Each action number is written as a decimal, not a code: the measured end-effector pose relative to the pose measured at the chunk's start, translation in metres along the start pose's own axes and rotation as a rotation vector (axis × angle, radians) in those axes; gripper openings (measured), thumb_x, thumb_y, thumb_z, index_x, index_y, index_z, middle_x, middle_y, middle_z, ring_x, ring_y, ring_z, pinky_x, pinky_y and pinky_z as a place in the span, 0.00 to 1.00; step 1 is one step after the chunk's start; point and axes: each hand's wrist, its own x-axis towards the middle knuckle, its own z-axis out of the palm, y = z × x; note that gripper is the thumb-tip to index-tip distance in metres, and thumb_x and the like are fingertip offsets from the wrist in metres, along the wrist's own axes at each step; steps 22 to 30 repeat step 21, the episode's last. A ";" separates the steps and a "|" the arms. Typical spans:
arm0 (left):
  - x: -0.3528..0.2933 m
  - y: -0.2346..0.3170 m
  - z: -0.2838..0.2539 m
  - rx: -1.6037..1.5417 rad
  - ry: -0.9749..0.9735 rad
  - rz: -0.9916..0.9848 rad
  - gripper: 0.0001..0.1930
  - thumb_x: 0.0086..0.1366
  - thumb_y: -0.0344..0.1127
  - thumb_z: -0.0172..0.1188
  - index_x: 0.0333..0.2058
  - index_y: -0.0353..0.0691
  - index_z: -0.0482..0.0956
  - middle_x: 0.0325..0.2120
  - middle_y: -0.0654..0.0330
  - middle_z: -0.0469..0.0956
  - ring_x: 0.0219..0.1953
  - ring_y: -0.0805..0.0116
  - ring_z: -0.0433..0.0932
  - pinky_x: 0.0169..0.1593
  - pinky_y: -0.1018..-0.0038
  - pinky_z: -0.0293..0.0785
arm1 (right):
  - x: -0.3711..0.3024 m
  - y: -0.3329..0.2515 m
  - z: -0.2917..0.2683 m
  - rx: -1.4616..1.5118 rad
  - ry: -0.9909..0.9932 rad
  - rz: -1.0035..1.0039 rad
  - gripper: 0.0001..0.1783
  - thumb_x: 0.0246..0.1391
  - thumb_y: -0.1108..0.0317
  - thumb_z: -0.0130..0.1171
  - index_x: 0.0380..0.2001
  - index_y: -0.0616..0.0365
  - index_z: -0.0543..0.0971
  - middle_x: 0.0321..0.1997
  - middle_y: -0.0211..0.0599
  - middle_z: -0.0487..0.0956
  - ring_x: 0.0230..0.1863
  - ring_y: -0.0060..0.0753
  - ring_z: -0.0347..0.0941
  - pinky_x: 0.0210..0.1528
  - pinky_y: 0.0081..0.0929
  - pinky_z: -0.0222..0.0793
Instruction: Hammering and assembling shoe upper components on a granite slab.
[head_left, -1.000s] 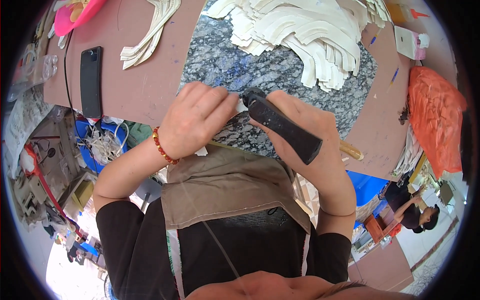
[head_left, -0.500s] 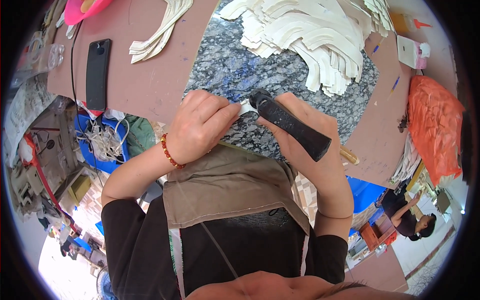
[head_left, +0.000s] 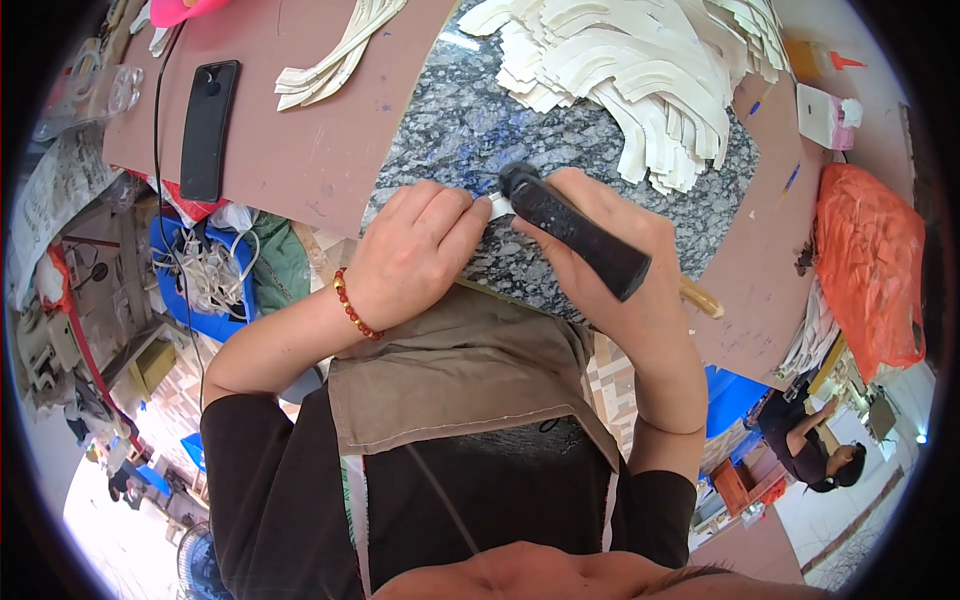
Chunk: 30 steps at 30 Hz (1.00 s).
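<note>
My right hand [head_left: 632,243] is wrapped round a hammer with a long black head [head_left: 585,240]; the end of its wooden handle [head_left: 702,297] sticks out behind the hand. The round face of the hammer is at the edge of a small white strip [head_left: 500,205]; whether it touches the strip I cannot tell. My left hand [head_left: 425,240], a beaded bracelet at its wrist, pinches the other end of that strip, mostly hidden by the fingers. Both hands are over a speckled grey stone slab [head_left: 430,130]. A large heap of curved white strips [head_left: 620,75] lies beyond them.
Further left on the brown tabletop [head_left: 290,160] are a few more curved strips [head_left: 335,65], a black phone [head_left: 209,130] and a cable. To the right are a tissue box [head_left: 820,115], pens and an orange plastic bag [head_left: 868,265]. Another person [head_left: 815,440] sits far right.
The view has shifted slightly. Both hands remain close together at the white strip, and the hammer's head has moved only a little.
</note>
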 end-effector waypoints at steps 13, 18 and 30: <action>-0.006 0.000 0.005 -0.043 0.020 -0.077 0.17 0.58 0.27 0.64 0.48 0.35 0.82 0.40 0.57 0.78 0.41 0.58 0.78 0.46 0.64 0.76 | -0.003 -0.009 0.002 0.066 0.049 0.025 0.12 0.57 0.68 0.74 0.39 0.58 0.81 0.30 0.44 0.79 0.29 0.54 0.77 0.31 0.35 0.74; -0.014 0.004 0.001 -0.060 0.051 -0.117 0.19 0.53 0.21 0.69 0.46 0.34 0.83 0.38 0.55 0.78 0.36 0.55 0.78 0.40 0.63 0.76 | 0.000 -0.003 0.004 0.026 -0.034 0.045 0.11 0.58 0.68 0.74 0.39 0.58 0.81 0.31 0.44 0.80 0.30 0.55 0.78 0.32 0.35 0.74; -0.018 0.006 0.000 -0.039 0.040 -0.118 0.18 0.53 0.22 0.68 0.45 0.34 0.83 0.39 0.54 0.79 0.37 0.55 0.78 0.40 0.64 0.77 | 0.000 -0.008 0.004 0.024 -0.021 0.011 0.12 0.57 0.68 0.74 0.40 0.57 0.81 0.32 0.45 0.81 0.31 0.56 0.79 0.32 0.36 0.75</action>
